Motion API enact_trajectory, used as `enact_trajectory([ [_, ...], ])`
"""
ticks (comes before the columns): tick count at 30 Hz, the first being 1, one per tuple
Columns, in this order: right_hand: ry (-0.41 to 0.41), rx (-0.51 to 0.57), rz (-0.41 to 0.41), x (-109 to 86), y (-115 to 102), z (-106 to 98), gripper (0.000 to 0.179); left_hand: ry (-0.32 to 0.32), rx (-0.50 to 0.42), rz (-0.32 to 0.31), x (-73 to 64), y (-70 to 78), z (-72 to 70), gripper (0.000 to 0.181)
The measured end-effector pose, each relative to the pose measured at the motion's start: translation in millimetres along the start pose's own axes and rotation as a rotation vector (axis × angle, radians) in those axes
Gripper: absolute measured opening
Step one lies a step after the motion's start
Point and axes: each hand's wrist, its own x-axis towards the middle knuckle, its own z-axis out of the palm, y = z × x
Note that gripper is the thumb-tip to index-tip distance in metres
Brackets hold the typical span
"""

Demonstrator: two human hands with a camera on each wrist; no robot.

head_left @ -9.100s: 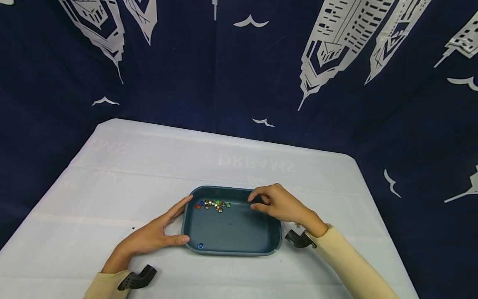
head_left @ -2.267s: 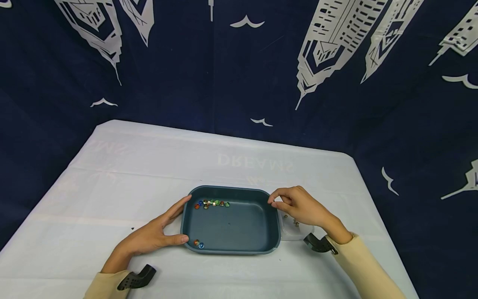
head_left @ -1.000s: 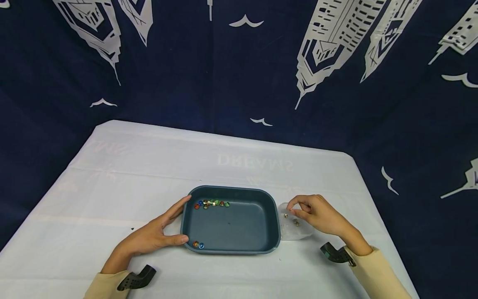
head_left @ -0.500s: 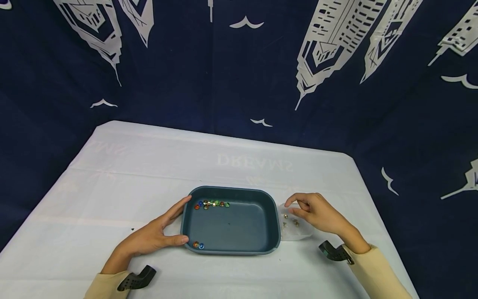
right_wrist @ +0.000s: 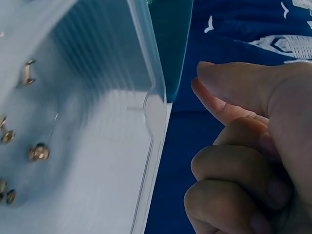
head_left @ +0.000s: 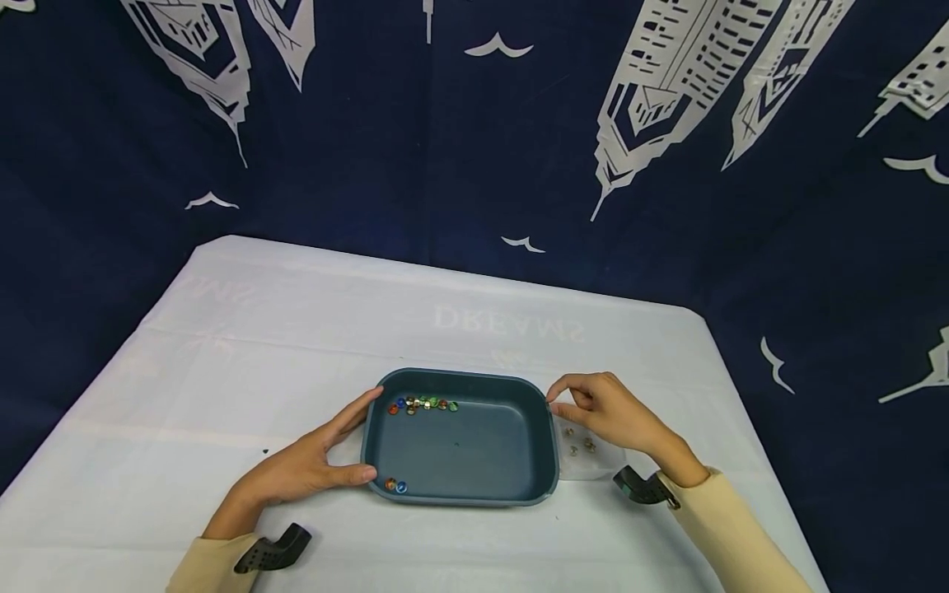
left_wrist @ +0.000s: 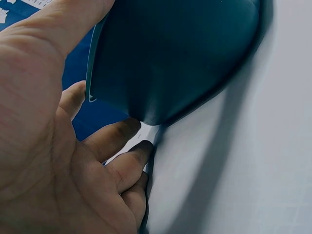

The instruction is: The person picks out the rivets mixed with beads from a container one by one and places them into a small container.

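A blue-grey tray [head_left: 474,457] lies on the white cloth. My left hand [head_left: 311,461] spans its left end, thumb and fingers fairly straight against the rim. A cluster of shiny coloured beads [head_left: 427,403] sits in its upper left, and an orange bead [head_left: 390,484] and a blue bead [head_left: 402,487] share the lower left corner. Over the tray's right rim is my right hand [head_left: 604,412], thumb and forefinger tips close together with nothing showing between them. Beside the tray, a clear plastic box [right_wrist: 151,105] holds several small gold double-headed studs [right_wrist: 39,152].
The white cloth [head_left: 296,329] covers the table, with a dark blue printed curtain [head_left: 385,165] behind. Each wrist carries a black camera mount [head_left: 273,549]. A tiny dark speck [head_left: 264,451] lies left of the tray.
Two pieces have left the cluster and an orange bead has appeared beside the blue one. Another piece shows in the clear box. My right hand has just moved left from the box to the rim.
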Motion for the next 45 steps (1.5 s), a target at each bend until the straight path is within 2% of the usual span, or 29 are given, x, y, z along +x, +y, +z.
enact_trajectory([
  [10, -0.087, -0.002, -0.102, 27.0, -14.2, 11.0, 0.012, -0.002, 0.003, -0.018, -0.2, 2.3, 0.1, 0.096],
  [26, -0.140, -0.108, -0.239, 75.0, -34.8, 34.9, 0.015, 0.003, 0.010, -0.018, -0.2, 1.7, 0.1, 0.095],
  [31, -0.193, -0.143, -0.264, 89.8, -43.0, 38.7, 0.014, -0.002, 0.008, -0.017, -0.3, 0.3, -0.1, 0.095],
  [39, -0.248, -0.141, -0.368, 117.2, -49.5, 51.0, 0.015, 0.001, 0.006, -0.016, -0.3, -0.4, -0.6, 0.095],
  [45, -0.267, -0.167, -0.434, 130.0, -56.0, 63.1, 0.014, -0.002, -0.002, -0.022, 0.3, 0.0, -0.1, 0.094],
])
